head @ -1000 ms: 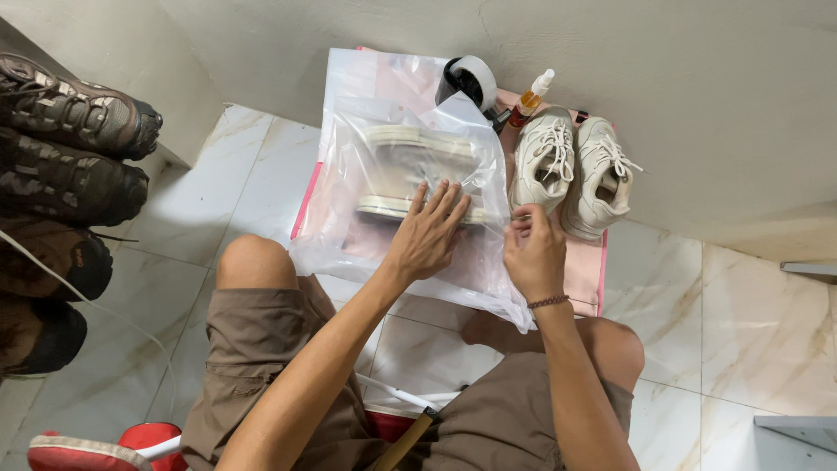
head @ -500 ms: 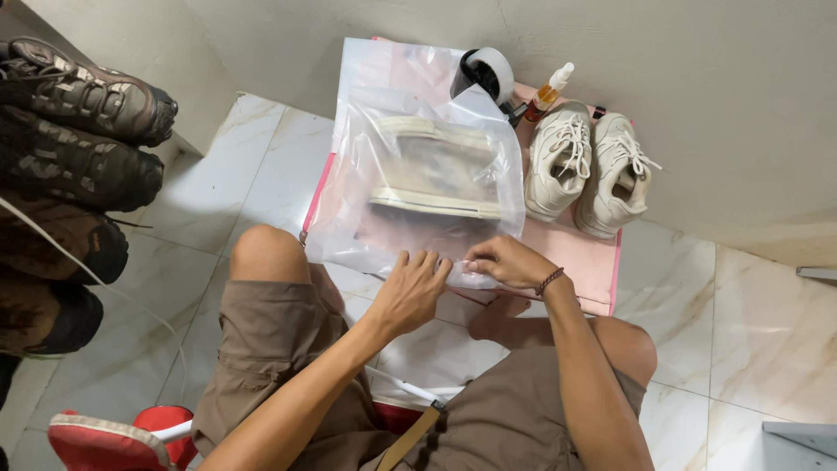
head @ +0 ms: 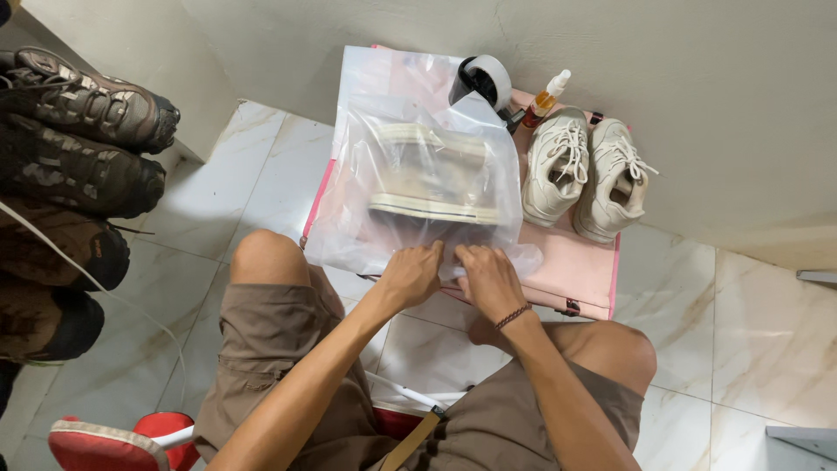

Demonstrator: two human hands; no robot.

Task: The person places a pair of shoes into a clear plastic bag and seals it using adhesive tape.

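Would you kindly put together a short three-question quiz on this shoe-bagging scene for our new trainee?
1. True or false: both hands grip the near edge of the clear plastic bag.
2. What lies inside the bag? A) a spray bottle B) pale shoes C) a tape dispenser
3. What stands on the pink surface right of the bag?

Key
1. True: the left hand and right hand pinch the bag's near edge side by side.
2. B: pale shoes show through the plastic.
3. A pair of white laced sneakers, with a small orange spray bottle and a tape dispenser behind.
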